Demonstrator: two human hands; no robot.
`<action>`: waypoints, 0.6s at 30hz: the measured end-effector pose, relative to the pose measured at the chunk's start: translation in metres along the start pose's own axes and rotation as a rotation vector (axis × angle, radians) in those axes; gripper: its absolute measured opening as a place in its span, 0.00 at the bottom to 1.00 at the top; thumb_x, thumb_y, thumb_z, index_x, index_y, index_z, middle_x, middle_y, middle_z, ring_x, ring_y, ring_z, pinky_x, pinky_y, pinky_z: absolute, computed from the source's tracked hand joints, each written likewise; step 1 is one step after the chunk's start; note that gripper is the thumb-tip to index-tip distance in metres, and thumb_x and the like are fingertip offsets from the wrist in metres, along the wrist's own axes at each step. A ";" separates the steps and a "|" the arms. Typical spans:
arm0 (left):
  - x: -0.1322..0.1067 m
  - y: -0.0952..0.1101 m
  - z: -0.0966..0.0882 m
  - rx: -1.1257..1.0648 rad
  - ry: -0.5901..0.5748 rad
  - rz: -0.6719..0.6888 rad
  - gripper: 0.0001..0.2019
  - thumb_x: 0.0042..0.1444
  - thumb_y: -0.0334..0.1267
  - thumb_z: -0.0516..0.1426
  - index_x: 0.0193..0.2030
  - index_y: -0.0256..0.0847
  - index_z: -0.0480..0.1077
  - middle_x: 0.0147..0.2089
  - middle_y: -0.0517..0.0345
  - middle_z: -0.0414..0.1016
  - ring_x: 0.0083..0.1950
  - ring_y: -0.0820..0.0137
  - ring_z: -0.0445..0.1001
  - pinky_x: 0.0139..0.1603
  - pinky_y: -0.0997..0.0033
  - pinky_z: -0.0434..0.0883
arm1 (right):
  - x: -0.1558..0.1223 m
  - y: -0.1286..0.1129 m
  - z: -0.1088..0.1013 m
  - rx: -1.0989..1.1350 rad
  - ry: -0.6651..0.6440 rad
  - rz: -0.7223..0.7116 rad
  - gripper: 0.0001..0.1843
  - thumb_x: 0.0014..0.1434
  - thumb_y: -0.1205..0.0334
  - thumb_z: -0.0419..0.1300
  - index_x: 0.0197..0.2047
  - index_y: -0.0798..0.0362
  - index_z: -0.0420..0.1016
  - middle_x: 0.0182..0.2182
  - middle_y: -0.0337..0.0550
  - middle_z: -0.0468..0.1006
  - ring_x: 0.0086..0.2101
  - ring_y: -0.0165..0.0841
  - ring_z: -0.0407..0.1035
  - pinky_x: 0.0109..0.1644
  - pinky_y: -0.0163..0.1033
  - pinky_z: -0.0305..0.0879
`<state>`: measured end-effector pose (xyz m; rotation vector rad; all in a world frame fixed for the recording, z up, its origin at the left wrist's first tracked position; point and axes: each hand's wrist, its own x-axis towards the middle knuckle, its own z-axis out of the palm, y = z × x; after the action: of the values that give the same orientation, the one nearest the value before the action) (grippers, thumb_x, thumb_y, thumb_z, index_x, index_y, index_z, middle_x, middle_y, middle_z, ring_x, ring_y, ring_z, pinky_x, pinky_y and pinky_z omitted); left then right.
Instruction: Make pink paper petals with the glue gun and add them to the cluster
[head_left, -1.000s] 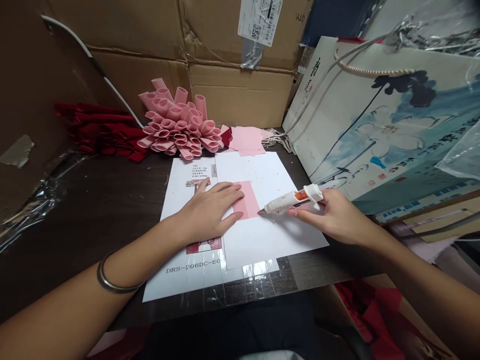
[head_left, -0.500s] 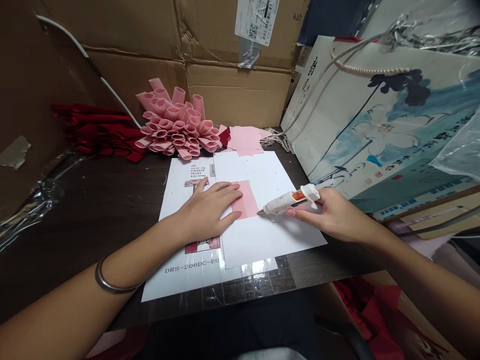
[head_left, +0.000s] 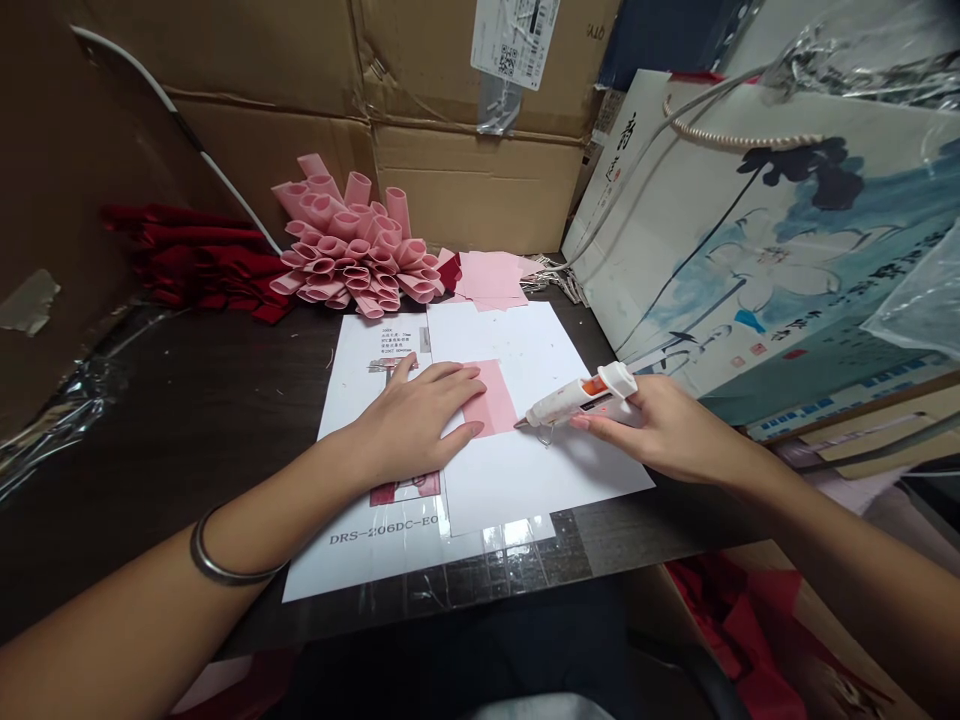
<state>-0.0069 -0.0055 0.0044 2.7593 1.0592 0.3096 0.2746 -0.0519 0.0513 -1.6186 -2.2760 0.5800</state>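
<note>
On a dark wood-grain desktop (head_left: 172,400), a right hand (head_left: 667,430) wraps around a white hot-glue gun (head_left: 566,402), its nozzle at the lower right corner of a pink rectangle (head_left: 499,405)

Fingers a little apart, the left hand (head_left: 420,418) lies palm down over the rectangle's left side, gripping nothing; the pink piece rests on blank white paper (head_left: 525,490), which overlaps a printed sheet (head_left: 352,570). Behind, rolled pink tubes (head_left: 352,240) stand between folded dark red pieces (head_left: 202,260) and flat pink pieces (head_left: 491,280), near a cardboard box (head_left: 480,190)
</note>
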 end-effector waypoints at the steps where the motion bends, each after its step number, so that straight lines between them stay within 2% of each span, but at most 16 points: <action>1: 0.000 0.000 0.000 0.004 -0.002 0.002 0.20 0.65 0.46 0.48 0.61 0.43 0.64 0.67 0.49 0.63 0.68 0.56 0.58 0.67 0.38 0.47 | 0.000 0.000 0.000 -0.003 -0.001 0.000 0.18 0.60 0.45 0.58 0.34 0.50 0.79 0.27 0.43 0.79 0.31 0.41 0.73 0.36 0.41 0.66; 18: 0.000 0.000 0.001 -0.005 0.002 -0.002 0.20 0.65 0.46 0.48 0.60 0.44 0.64 0.67 0.50 0.64 0.68 0.55 0.58 0.67 0.38 0.46 | 0.001 0.000 0.002 -0.029 0.017 -0.008 0.18 0.61 0.46 0.57 0.39 0.51 0.80 0.29 0.43 0.80 0.30 0.39 0.72 0.34 0.40 0.65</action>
<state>-0.0068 -0.0055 0.0034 2.7542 1.0597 0.3149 0.2739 -0.0512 0.0494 -1.6208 -2.2882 0.5322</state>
